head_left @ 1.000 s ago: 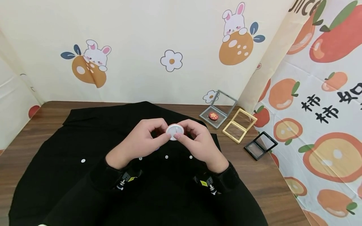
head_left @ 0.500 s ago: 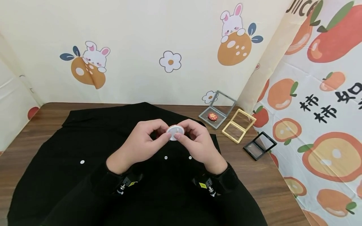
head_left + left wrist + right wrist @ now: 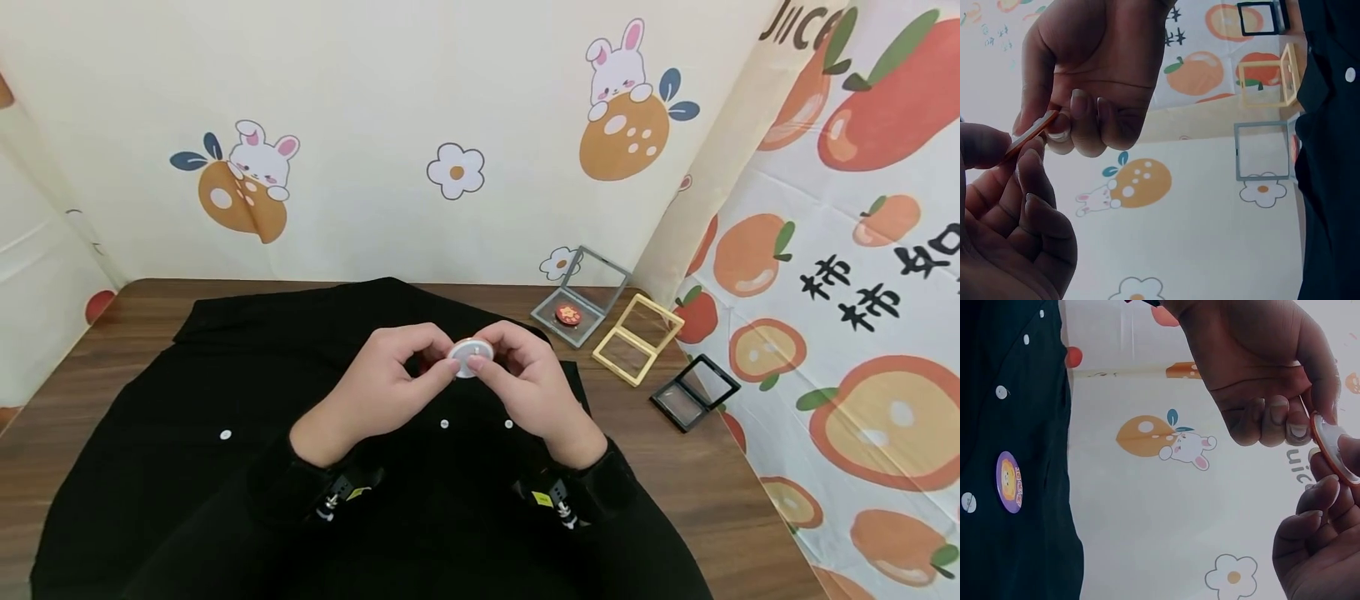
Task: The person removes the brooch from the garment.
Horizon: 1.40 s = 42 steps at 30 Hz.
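Out in front, a round badge with a white back and an orange-red rim is held between both hands, white side toward the head camera. My left hand pinches its left edge between thumb and fingers. On the right edge my right hand pinches it, the thumb lying over the white back. Below lies a black shirt with white buttons, spread over the table. The right wrist view shows a purple round badge with a yellow figure on that shirt; the hands hide it in the head view.
To the right of the shirt stand three open flat cases: a grey case with a red badge inside, a yellow case and a black case. Behind the wooden table hangs a printed cloth.
Both hands and the badge have shifted slightly right. A shirt button that showed below the left hand is now covered by it. The cases have stayed put.
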Tool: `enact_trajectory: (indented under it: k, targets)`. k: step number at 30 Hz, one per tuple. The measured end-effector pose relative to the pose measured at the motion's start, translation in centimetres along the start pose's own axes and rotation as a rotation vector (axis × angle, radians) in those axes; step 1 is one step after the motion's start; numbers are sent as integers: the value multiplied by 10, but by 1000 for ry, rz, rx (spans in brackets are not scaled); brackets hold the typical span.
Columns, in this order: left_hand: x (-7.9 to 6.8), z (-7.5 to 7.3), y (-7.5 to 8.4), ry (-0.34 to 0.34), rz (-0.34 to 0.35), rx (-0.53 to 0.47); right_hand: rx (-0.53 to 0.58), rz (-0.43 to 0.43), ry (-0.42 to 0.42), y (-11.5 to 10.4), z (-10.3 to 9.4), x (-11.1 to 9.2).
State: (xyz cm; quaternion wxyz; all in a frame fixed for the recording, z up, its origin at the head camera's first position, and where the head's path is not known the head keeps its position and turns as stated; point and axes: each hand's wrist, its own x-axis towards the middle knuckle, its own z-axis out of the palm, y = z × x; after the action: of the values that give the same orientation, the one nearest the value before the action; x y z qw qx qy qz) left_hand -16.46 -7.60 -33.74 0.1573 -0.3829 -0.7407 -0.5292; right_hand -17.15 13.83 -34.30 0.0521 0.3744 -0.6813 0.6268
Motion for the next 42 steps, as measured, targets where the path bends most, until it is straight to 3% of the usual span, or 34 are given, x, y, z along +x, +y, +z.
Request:
enact_trajectory:
  k: [7,13,20,25,30,37,42]
  targets:
    - [-1,-1,0,6,-22,0,-12,30,4,1,1,-1]
    - [0,-3,-2,3,-51,-7,-92,8,9,1,2,-1]
    - [2,-5,-2,77,-69,-1,-168,-7,29,3,5,1]
    - [3,-6,-1,97,-78,18,-190,28,11,4,3,1]
    - [4,-6,1,77,-46,25,-71,88,-75,5,1,3]
    - [5,-4,6,40,44,4,221,167,-201,7,-2,7]
    - [5,-1,6,22,111,10,328,249,-247,10,-4,4]
